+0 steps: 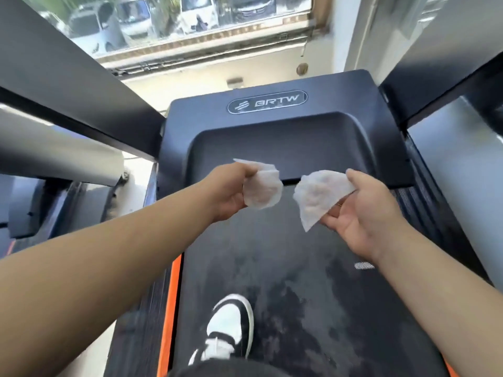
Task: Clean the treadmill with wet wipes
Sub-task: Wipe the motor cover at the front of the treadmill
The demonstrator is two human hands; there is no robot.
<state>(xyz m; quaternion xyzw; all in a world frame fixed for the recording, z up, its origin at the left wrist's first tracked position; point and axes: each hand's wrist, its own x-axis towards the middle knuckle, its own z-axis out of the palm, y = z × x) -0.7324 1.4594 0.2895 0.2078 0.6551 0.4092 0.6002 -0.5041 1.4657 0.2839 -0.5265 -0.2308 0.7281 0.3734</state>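
**Inspector:** State your position, left side first.

**Operator:** The left post rises beside me. I stand on the treadmill belt, with one shoe planted near the orange strip along its left edge.

**Inspector:** Hands and wipes?

**Operator:** My left hand is held out above the belt, fingers curled round the left wipe, which is bunched and hangs clear of every surface. Just beside it, not touching, the right wipe lies across my right hand. That hand is palm up and pinches the wipe under the thumb. Neither wipe is on the machine.

**Inspector:** Surface condition?

**Operator:** The belt shows mottled, damp-looking patches around and ahead of the shoe. The front cover beyond my hands looks matt and even. I judge it is the next area due.

**Inspector:** Method recommended?

**Operator:**
- Fold each wipe into a flat pad so the fingers press through an even face rather than a lump.
- Start the left pad at the cover's left edge and the right pad from the middle.
- Work both rightward in overlapping strokes.
- Follow the lip where the belt runs under the cover.
- Turn to a clean face once it greys.
- Keep drips out of that gap.
- Keep my weight steady, since the damp belt could be slick.
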